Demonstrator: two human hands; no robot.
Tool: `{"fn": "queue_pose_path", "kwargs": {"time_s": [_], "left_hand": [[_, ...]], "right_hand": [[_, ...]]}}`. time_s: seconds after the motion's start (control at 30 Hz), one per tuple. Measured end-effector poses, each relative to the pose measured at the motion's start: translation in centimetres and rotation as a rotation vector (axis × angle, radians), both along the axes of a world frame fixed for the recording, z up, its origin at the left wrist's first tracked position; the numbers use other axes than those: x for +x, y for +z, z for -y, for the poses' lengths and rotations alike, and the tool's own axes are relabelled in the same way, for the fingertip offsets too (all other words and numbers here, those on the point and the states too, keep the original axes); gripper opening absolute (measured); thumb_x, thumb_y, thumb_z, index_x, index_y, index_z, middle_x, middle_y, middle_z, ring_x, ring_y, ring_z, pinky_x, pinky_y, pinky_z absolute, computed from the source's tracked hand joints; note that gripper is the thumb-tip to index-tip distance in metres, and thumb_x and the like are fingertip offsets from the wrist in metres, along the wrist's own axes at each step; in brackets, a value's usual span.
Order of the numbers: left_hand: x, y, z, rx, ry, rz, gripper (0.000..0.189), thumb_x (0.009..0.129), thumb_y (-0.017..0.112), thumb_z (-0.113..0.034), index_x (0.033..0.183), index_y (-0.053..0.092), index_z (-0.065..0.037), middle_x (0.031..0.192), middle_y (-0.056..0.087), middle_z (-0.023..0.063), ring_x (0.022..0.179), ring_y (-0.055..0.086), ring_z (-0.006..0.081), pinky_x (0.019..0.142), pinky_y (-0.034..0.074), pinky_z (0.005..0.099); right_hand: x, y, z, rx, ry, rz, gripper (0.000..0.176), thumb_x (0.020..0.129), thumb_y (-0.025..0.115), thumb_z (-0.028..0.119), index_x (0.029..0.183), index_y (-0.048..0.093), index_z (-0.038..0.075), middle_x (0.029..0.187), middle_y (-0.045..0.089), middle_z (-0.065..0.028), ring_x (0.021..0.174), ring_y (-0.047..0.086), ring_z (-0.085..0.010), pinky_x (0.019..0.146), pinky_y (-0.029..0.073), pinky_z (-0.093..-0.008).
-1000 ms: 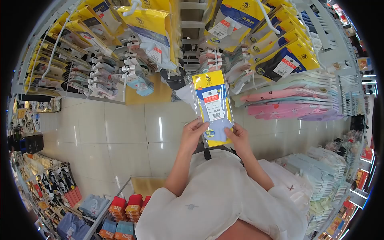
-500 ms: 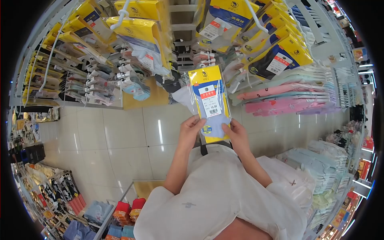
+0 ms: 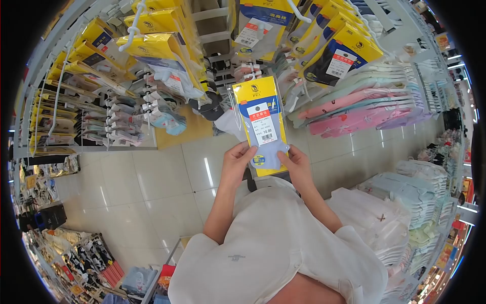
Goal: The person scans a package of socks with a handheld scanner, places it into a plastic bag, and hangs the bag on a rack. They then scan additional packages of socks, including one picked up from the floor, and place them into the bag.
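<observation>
A yellow and blue sock packet (image 3: pixel 261 124) in clear plastic is held upright in front of my body, its white and red price tag facing me. Light lavender fabric shows through its lower part. My left hand (image 3: pixel 238 161) pinches the lower left edge with thumb and fingers. On the lower right edge, my right hand (image 3: pixel 295 163) grips the same packet. Behind it hang more yellow sock packets (image 3: pixel 164 58) on hooks.
Small socks on clips (image 3: pixel 164 119) hang at the left rack. Pink folded clothes (image 3: pixel 354 121) hang at the right. White garments (image 3: pixel 372 215) are stacked at lower right. The tiled floor (image 3: pixel 167 187) shows between racks. A dark bag-like object (image 3: pixel 50 217) stands far left.
The view has shifted and turned slightly, so the racks appear moved. Both hands keep hold of the packet, which now appears a little higher and further left.
</observation>
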State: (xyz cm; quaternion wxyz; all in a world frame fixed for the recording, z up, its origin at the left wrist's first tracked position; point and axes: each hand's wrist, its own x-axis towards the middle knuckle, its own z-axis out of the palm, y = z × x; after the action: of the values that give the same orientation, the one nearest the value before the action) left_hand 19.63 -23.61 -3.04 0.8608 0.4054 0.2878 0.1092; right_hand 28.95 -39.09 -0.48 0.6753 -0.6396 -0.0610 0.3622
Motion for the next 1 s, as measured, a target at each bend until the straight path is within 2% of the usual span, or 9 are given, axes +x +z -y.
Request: {"fn": "queue_pose_path", "kwargs": {"time_s": [0.03, 0.13, 0.23, 0.33, 0.57, 0.63, 0.67, 0.77, 1.0], "left_hand": [[-0.1, 0.0, 0.0, 0.014, -0.004, -0.005, 0.029, 0.086, 0.062, -0.005, 0.113, 0.060, 0.005, 0.099, 0.066, 0.0094, 0.086, 0.059, 0.0106, 0.076, 0.046, 0.0240], [-0.1, 0.4, 0.3, 0.018, 0.031, 0.016, 0.026, 0.087, 0.063, -0.008, 0.110, 0.061, 0.003, 0.083, 0.062, 0.0005, 0.070, 0.050, 0.0030, 0.057, 0.035, 0.0177], [-0.1, 0.5, 0.2, 0.020, 0.038, -0.004, 0.026, 0.086, 0.063, -0.007, 0.110, 0.061, 0.003, 0.084, 0.063, 0.0008, 0.070, 0.051, 0.0032, 0.058, 0.036, 0.0179], [-0.5, 0.2, -0.3, 0.057, -0.014, -0.030, 0.028, 0.086, 0.063, -0.007, 0.112, 0.061, 0.005, 0.097, 0.066, 0.0080, 0.085, 0.058, 0.0097, 0.076, 0.045, 0.0229], [-1.0, -0.6, -0.3, 0.073, 0.011, -0.021, 0.026, 0.086, 0.063, -0.006, 0.110, 0.061, 0.005, 0.097, 0.065, 0.0077, 0.085, 0.058, 0.0095, 0.075, 0.045, 0.0229], [-1.0, -1.3, -0.7, 0.121, -0.008, -0.010, 0.025, 0.086, 0.062, -0.006, 0.109, 0.061, 0.005, 0.097, 0.065, 0.0071, 0.085, 0.059, 0.0094, 0.075, 0.045, 0.0230], [-0.7, -0.6, -0.2, 0.036, 0.056, 0.054, 0.022, 0.087, 0.060, -0.004, 0.107, 0.060, 0.004, 0.093, 0.065, 0.0060, 0.082, 0.059, 0.0098, 0.074, 0.045, 0.0230], [-0.7, -0.2, -0.4, -0.043, 0.051, 0.054, 0.019, 0.087, 0.059, -0.003, 0.106, 0.060, 0.004, 0.092, 0.064, 0.0054, 0.082, 0.060, 0.0106, 0.075, 0.046, 0.0234], [-0.2, -0.6, -0.8, 0.078, 0.064, 0.102, 0.038, 0.089, 0.057, -0.004, 0.124, 0.044, 0.004, 0.114, 0.056, 0.0100, 0.104, 0.054, 0.0145, 0.090, 0.042, 0.0269]], "right_hand": [[-0.1, 0.1, 0.0, 0.000, -0.002, -0.001, 0.022, 0.088, 0.061, 0.010, 0.105, 0.057, -0.004, 0.090, 0.062, -0.0031, 0.080, 0.054, -0.0048, 0.071, 0.044, -0.0210], [-0.2, 0.1, -0.1, 0.001, 0.003, -0.003, 0.023, 0.088, 0.061, 0.010, 0.105, 0.057, -0.004, 0.091, 0.063, -0.0034, 0.082, 0.055, -0.0049, 0.072, 0.044, -0.0212], [-0.3, 0.3, -0.3, 0.005, -0.003, -0.012, 0.023, 0.088, 0.061, 0.011, 0.106, 0.057, -0.004, 0.091, 0.063, -0.0032, 0.082, 0.055, -0.0051, 0.073, 0.044, -0.0214], [-0.4, 0.2, -0.5, 0.011, -0.003, 0.000, 0.023, 0.089, 0.061, 0.011, 0.105, 0.057, -0.004, 0.091, 0.063, -0.0029, 0.081, 0.055, -0.0052, 0.073, 0.044, -0.0216], [-0.7, 0.0, -0.5, 0.037, 0.002, -0.011, 0.025, 0.089, 0.062, 0.015, 0.105, 0.059, -0.003, 0.091, 0.063, -0.0026, 0.081, 0.055, -0.0050, 0.072, 0.044, -0.0209], [-0.2, -1.8, 0.2, -0.124, 0.110, 0.091, 0.026, 0.089, 0.062, 0.015, 0.107, 0.059, -0.002, 0.093, 0.064, -0.0036, 0.083, 0.056, -0.0053, 0.075, 0.045, -0.0218], [0.0, -2.5, 0.7, -0.211, 0.155, 0.134, 0.026, 0.089, 0.062, 0.015, 0.108, 0.059, -0.002, 0.094, 0.065, -0.0040, 0.084, 0.056, -0.0054, 0.076, 0.045, -0.0222], [-1.0, -0.1, -0.6, -0.025, 0.036, 0.130, 0.027, 0.088, 0.064, 0.022, 0.102, 0.062, -0.001, 0.085, 0.062, 0.0003, 0.076, 0.052, -0.0036, 0.068, 0.044, -0.0214], [-0.8, 0.0, -0.3, -0.198, 0.128, 0.373, 0.024, 0.086, 0.063, 0.017, 0.102, 0.062, -0.001, 0.088, 0.066, -0.0044, 0.079, 0.057, -0.0059, 0.069, 0.046, -0.0237]]}}
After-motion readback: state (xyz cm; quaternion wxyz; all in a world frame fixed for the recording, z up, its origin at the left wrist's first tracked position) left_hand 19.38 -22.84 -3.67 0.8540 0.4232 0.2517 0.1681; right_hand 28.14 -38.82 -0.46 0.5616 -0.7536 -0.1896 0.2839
